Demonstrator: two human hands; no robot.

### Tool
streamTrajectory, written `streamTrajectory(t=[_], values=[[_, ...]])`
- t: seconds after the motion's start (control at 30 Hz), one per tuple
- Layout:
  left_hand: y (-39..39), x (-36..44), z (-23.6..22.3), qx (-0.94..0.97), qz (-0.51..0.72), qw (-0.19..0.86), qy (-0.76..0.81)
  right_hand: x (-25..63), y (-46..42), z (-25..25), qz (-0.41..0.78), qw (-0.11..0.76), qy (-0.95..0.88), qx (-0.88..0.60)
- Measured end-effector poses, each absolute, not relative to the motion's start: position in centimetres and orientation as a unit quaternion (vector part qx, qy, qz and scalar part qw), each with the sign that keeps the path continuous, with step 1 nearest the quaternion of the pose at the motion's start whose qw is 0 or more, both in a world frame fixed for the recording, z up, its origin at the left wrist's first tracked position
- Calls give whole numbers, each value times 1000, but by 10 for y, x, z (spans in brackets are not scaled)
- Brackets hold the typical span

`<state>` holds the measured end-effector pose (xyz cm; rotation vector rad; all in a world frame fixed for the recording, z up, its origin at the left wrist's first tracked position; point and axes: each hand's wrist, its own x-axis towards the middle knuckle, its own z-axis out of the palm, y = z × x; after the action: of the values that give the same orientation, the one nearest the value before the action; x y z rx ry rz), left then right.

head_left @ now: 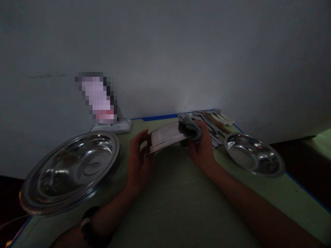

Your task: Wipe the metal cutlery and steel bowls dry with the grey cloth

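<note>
A shiny metal bowl [165, 137] is held tilted above the table, with its outer side facing me. My left hand [139, 156] grips its left rim, fingers closed around the edge. On the opposite side, my right hand [203, 146] is closed on a dark patterned cloth [192, 128], which is pressed over the bowl's right edge. The bowl's inside is hidden from me. To the right of my right hand, a second metal bowl [252, 155] sits on the table with its hollow side up.
A stack of large metal basins [69, 172] occupies the table's left side. Behind it a pixelated upright device [97, 98] leans on a pale stand [116, 126]. Several spoons, forks and other utensils [214, 120] lie at the back right, near the wall [165, 51]. Blue trim runs along the green table [165, 206].
</note>
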<state>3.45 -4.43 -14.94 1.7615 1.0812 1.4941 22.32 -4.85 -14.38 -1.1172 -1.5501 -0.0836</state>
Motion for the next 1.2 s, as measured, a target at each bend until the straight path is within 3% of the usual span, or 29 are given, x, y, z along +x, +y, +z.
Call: streamTrajectory(t=[0.47,0.7,1.0,1.2], values=[[-25,29,-156,553,538,462,437,210,-43,-159,102,563,-617,-540],[-25,33,-155,574,518,418,478,210,-41,-166,130,568,-592,-557],[-43,37,-145,629,563,346,410,214,-42,-159,33,609,-590,-529],[-37,34,-150,605,549,404,412,218,-40,-159,62,585,-608,-533]])
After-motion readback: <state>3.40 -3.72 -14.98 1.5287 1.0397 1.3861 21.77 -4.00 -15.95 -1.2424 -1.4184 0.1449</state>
